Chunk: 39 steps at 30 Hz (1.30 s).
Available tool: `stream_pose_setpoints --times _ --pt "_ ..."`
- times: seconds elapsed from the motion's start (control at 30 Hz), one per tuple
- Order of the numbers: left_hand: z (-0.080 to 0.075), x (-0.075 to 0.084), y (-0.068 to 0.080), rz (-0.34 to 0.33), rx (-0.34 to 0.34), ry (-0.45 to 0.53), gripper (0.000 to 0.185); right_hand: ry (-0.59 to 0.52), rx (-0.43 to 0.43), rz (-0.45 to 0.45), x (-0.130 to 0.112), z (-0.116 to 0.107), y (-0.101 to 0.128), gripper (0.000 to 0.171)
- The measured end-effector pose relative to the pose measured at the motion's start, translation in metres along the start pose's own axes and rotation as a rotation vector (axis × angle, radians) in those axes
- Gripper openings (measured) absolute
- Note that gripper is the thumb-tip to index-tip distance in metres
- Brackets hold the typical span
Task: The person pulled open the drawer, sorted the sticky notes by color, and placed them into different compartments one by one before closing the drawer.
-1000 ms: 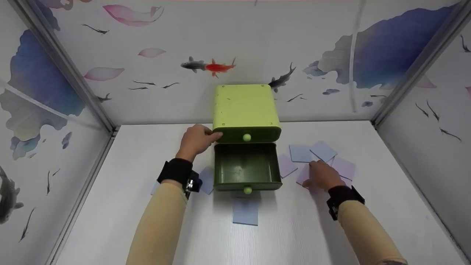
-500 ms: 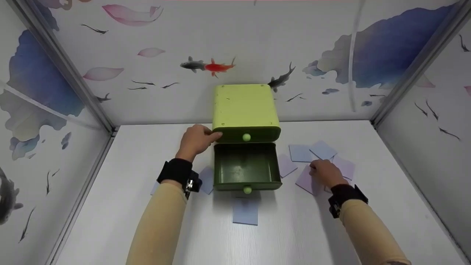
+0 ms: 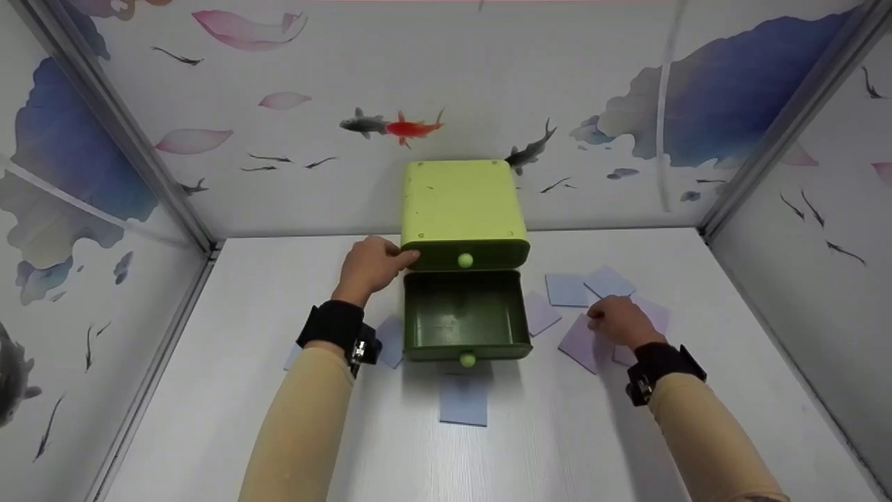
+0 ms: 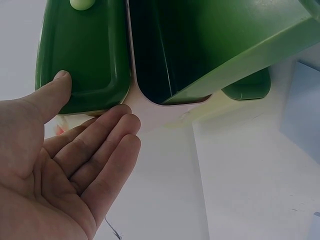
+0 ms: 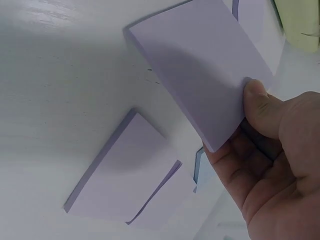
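Observation:
My left hand (image 3: 373, 268) is at the left side of a lime-green drawer cabinet (image 3: 461, 202). In the left wrist view its thumb presses the dark green upper drawer front (image 4: 87, 55), with nearly straight fingers along the cabinet's side. Below, the lower drawer (image 3: 467, 314) is pulled out and bare inside. On the right, my right hand (image 3: 622, 321) pinches a purple square card (image 5: 200, 70) by one edge, thumb on top and fingers beneath. Another purple card (image 5: 120, 170) lies under it in the right wrist view.
Blue cards (image 3: 566, 289) and purple ones lie in a loose, partly overlapping group right of the cabinet. One blue card (image 3: 463, 404) lies in front of the drawer, another blue card (image 3: 391, 341) by the left wrist. Painted walls (image 3: 313, 195) enclose the white table (image 3: 543, 439) on three sides.
My right hand has shifted a little up and right, its fingertips now at the purple card's upper right edge, so more of that card shows. My left hand stays in place.

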<state>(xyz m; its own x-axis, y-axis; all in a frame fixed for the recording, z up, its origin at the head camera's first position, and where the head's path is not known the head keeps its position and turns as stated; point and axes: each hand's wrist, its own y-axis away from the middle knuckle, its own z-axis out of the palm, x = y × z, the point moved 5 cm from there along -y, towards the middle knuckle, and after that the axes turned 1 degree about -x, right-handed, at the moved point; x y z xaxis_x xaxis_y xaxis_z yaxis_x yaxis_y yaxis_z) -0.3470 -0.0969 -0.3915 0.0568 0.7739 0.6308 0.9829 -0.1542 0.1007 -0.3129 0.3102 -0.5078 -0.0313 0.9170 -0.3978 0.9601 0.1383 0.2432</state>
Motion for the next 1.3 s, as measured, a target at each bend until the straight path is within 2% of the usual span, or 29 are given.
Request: stream_pose_setpoints --times 0.27,0.47,0.8,1.13,1.3 --pt "0.000 0.000 0.001 0.010 0.006 -0.008 0.048 -0.013 0.023 -0.024 -0.006 -0.015 0.001 0.029" --pt "0.000 0.000 0.001 0.016 0.005 -0.003 0.047 0.001 0.035 -0.040 -0.020 -0.030 0.003 0.028" --pt "-0.001 0.002 0.002 0.026 0.013 -0.012 0.045 0.043 0.057 -0.140 -0.062 -0.053 0.005 0.024" --pt "-0.001 0.002 0.003 0.006 0.009 -0.005 0.048 0.121 0.045 -0.274 -0.111 -0.071 0.013 0.017" --pt "0.000 0.001 0.003 0.011 0.008 -0.015 0.046 0.163 0.076 -0.358 -0.138 -0.075 0.017 0.014"
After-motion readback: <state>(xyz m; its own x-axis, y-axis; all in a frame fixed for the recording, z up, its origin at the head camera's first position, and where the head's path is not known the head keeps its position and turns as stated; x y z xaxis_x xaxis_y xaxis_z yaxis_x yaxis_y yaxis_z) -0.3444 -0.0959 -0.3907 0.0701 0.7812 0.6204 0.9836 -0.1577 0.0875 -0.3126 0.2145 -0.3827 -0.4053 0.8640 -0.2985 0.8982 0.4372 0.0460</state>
